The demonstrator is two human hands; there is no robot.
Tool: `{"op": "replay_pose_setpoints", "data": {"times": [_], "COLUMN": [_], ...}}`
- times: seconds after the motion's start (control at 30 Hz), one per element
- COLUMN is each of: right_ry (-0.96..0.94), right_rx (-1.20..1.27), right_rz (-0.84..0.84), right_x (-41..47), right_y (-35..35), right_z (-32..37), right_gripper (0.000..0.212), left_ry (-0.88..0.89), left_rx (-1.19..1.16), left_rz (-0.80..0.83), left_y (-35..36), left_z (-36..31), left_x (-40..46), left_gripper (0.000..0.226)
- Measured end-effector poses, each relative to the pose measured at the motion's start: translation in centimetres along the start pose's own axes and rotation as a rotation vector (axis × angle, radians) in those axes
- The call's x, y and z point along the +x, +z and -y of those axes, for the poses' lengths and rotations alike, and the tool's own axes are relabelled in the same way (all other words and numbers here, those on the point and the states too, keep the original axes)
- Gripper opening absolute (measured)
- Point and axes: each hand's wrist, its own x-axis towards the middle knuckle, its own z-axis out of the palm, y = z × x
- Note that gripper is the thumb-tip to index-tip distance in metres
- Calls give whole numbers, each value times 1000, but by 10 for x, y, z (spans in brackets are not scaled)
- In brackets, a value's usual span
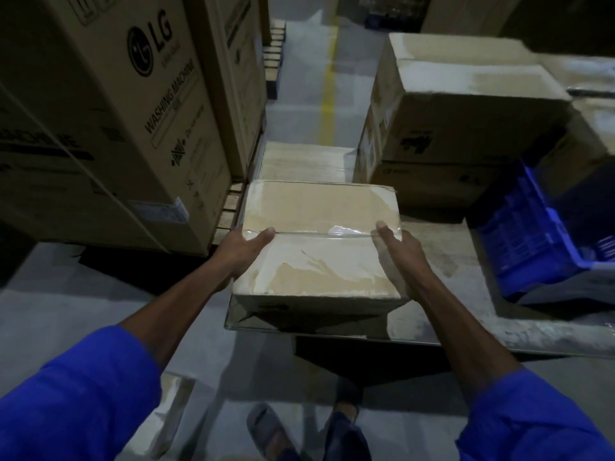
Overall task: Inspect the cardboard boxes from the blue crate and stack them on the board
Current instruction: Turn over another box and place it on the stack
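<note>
A taped brown cardboard box (317, 241) is held between both my hands over the near left part of the pale board (466, 314). My left hand (241, 251) grips its left side with the thumb on the top. On the box's right side sits my right hand (399, 257), thumb lying over the clear tape seam. The box's underside is hidden, so I cannot tell whether it rests on the board. The blue crate (529, 241) stands tilted on the board's right side.
Tall washing machine cartons (109, 121) stand on a wooden pallet at the left. Stacked cardboard boxes (459, 111) fill the back right, with a flat wrapped box (303, 161) behind the held one. A grey floor aisle with a yellow line (327, 91) runs ahead. My feet (269, 430) are below.
</note>
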Motion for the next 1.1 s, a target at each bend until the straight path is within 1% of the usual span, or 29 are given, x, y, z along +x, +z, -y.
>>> {"op": "replay_pose_setpoints", "data": {"times": [0.07,0.1,0.17,0.2,0.23,0.27,0.33,0.37,0.43,0.5,0.53,0.57,0.6,0.63,0.7,0.73,0.77,0.8,0.83,0.87,0.93,1.03,1.07,1.1], "right_ry": [-42,-76,-124,-123,-113,-101,-84,-74,-61,-75,-87,-97,-101,-104,-116,-121,-116,-96,-70,-58,-51,-62,-68,-65], "right_rx": [157,255,420,462,486,496,470,450,414,338,284,215,139,49,-115,-202,-292,-357,-406,-429,-428,-444,-454,-458], "right_rz": [-53,-83,-123,-136,-141,-130,-96,-83,-64,-29,-3,9,17,29,122,148,133,84,35,8,-11,-51,-54,-47], "right_x": [-5,-7,-13,-17,-18,-19,-22,-24,-25,-24,-22,-20,-17,-12,-9,-8,-6,-3,-1,1,3,1,1,0], "right_y": [-2,-3,-7,-11,-14,-16,-20,-21,-25,-31,-34,-35,-35,-34,-26,-21,-17,-14,-12,-11,-9,-7,-6,-6], "right_z": [3,6,13,18,21,23,25,25,26,33,39,47,57,65,81,84,86,86,85,84,81,83,83,84], "right_gripper": [42,41,48,50,51,52,63,68,66,52,46,44,49,56,63,71,88,110,127,135,133,136,137,138], "left_ry": [79,111,105,86,78,69,38,16,-18,-31,-31,-24,-13,-14,-26,-25,-13,1,18,35,57,56,51,46], "left_rx": [29,-21,-288,-409,-496,-549,-586,-563,-502,-386,-321,-257,-205,-186,-157,-122,-95,-77,-66,-73,-68,21,55,79], "left_rz": [-74,-98,-59,-12,20,19,-35,-50,-19,78,90,80,59,56,93,93,68,38,15,-5,-40,-66,-70,-82], "left_y": [-2,-5,-14,-18,-21,-23,-25,-26,-29,-33,-34,-34,-34,-32,-26,-23,-20,-18,-16,-14,-12,-11,-10,-10], "left_z": [-3,-6,-11,-11,-13,-17,-19,-19,-21,-30,-37,-47,-55,-65,-70,-70,-67,-63,-62,-60,-58,-57,-58,-60], "left_x": [-3,-6,-6,-6,-6,-7,-9,-7,-8,-5,-4,-1,2,4,14,17,19,24,24,24,26,27,26,26], "left_gripper": [51,61,83,85,81,78,80,79,77,79,71,62,55,56,69,75,81,89,92,91,90,105,104,99]}}
